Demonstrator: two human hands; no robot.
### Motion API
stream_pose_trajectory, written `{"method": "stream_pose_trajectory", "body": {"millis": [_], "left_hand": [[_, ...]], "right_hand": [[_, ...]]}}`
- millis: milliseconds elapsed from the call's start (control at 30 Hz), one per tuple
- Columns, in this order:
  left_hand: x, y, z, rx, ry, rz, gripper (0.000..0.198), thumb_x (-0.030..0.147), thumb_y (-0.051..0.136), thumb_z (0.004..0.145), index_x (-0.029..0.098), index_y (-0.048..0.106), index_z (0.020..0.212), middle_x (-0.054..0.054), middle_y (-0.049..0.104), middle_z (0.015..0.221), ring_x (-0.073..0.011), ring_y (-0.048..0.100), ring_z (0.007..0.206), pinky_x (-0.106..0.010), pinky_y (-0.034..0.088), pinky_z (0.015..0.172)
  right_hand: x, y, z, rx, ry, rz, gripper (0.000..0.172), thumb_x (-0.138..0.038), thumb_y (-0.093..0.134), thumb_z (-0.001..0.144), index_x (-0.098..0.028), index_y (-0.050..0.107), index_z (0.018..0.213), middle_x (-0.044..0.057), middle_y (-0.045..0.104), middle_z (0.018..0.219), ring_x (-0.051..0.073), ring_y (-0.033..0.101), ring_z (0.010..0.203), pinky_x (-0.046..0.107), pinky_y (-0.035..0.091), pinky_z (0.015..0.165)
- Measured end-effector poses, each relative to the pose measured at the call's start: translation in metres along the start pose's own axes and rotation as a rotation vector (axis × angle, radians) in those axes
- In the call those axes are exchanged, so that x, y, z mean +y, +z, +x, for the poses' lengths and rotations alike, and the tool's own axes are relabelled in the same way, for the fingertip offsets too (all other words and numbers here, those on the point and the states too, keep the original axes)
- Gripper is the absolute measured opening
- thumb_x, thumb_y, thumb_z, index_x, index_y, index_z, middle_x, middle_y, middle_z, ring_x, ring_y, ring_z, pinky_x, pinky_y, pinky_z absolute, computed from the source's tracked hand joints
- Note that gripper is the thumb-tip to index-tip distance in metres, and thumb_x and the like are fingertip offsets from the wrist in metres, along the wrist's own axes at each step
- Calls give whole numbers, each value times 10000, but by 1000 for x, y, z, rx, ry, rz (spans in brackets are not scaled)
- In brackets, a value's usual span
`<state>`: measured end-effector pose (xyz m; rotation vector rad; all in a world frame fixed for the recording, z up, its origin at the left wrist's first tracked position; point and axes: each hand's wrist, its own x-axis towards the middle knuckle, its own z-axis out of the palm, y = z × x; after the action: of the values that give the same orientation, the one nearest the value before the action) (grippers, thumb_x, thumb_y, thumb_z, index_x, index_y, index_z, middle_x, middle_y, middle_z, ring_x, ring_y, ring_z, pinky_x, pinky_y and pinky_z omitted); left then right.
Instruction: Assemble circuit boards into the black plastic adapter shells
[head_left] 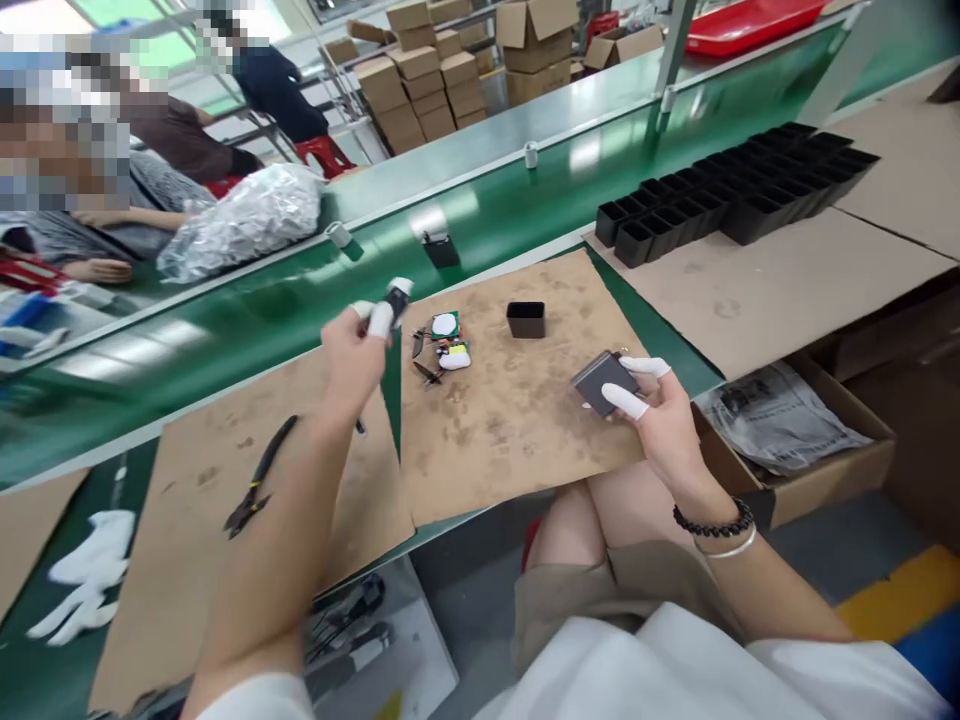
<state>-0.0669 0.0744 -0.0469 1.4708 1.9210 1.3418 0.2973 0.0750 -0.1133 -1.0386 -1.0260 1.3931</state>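
Observation:
My right hand, fingertips in white finger cots, grips a flat dark grey rectangular case between thumb and fingers. Raised over the table's far edge, my left hand pinches a small black piece; blur hides its exact kind. Between my hands, a black open-topped box stands on the cardboard sheet. To its left lie a green circuit board with a round white part and a second small assembly with white and yellow parts, dark leads beside them.
Diagonal cutters and a white glove lie at left. Rows of black boxes stand at the right on cardboard. A green conveyor belt runs behind, carrying a dark piece. Below right is an open carton. Other people sit across.

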Motion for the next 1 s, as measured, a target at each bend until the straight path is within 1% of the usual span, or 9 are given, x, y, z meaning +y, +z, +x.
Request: {"method": "stream_pose_trajectory", "body": {"millis": [100, 167, 233, 300, 367, 500, 667, 767, 1000], "left_hand": [[13, 31, -63, -83, -42, 207, 297, 470, 695, 897, 214, 645, 755, 1, 589, 626, -276, 651, 869, -426, 510, 904], [23, 51, -95, -130, -25, 390, 178, 356, 655, 888, 187, 709, 901, -79, 695, 828, -350, 666, 987, -509, 511, 958], [35, 66, -117, -23, 71, 504, 392, 275, 631, 873, 144, 673, 1240, -195, 678, 1250, -425, 588, 1264, -607, 436, 1100], [51, 76, -134, 37, 227, 423, 666, 261, 660, 871, 154, 489, 1506, -224, 494, 1545, -416, 440, 1472, -619, 330, 1225], [70, 82, -145, -101, 366, 173, 849, 307, 761, 843, 214, 380, 1596, -179, 425, 1636, -376, 403, 1531, -551, 320, 1275], [106, 91, -154, -358, 342, -207, 884, 330, 932, 712, 261, 546, 1505, -118, 604, 1522, -367, 567, 1421, -481, 457, 1215], [123, 97, -156, -310, 241, -291, 690, 330, 960, 671, 234, 712, 1308, -85, 753, 1282, -336, 701, 1224, -452, 572, 1082], [123, 99, -160, -315, 216, -338, 689, 334, 969, 655, 232, 722, 1291, -83, 757, 1265, -326, 713, 1192, -435, 589, 1047], [119, 103, -165, -293, 104, -434, 635, 323, 968, 642, 213, 746, 1226, -94, 769, 1231, -309, 724, 1155, -411, 599, 1024]], "right_hand": [[-10, 4, -7, -37, 198, 215, 473, -359, 904, 665, -272, 588, 1006, -57, 743, 918, 137, 742, 735, 239, 639, 591], [-15, 7, -13, -75, 253, 290, 411, -317, 884, 681, -270, 605, 979, -65, 752, 907, 117, 740, 718, 231, 664, 650], [-20, 9, -19, -125, 292, 344, 308, -306, 846, 721, -266, 646, 952, -47, 779, 941, 119, 749, 723, 231, 674, 686], [-26, 12, -26, -222, 344, 387, 211, -349, 790, 789, -259, 693, 954, -11, 804, 979, 147, 773, 766, 250, 678, 709], [-32, 15, -35, -339, 416, 426, 208, -417, 737, 847, -253, 726, 974, 15, 816, 968, 178, 789, 806, 281, 677, 722], [-41, 18, -53, -409, 446, 399, 258, -440, 731, 860, -265, 745, 1050, 3, 811, 942, 177, 757, 764, 288, 637, 653], [-42, 14, -65, -340, 397, 297, 451, -639, 663, 880, -242, 766, 1068, 6, 741, 777, 135, 571, 553, 273, 494, 489], [-38, 10, -63, -296, 407, 309, 399, -627, 708, 837, -247, 759, 947, -17, 681, 719, 108, 467, 505, 240, 357, 410], [-26, 11, -59, -250, 237, 149, 326, -572, 671, 839, -247, 672, 841, -14, 632, 709, 141, 505, 544, 258, 362, 419]]}}
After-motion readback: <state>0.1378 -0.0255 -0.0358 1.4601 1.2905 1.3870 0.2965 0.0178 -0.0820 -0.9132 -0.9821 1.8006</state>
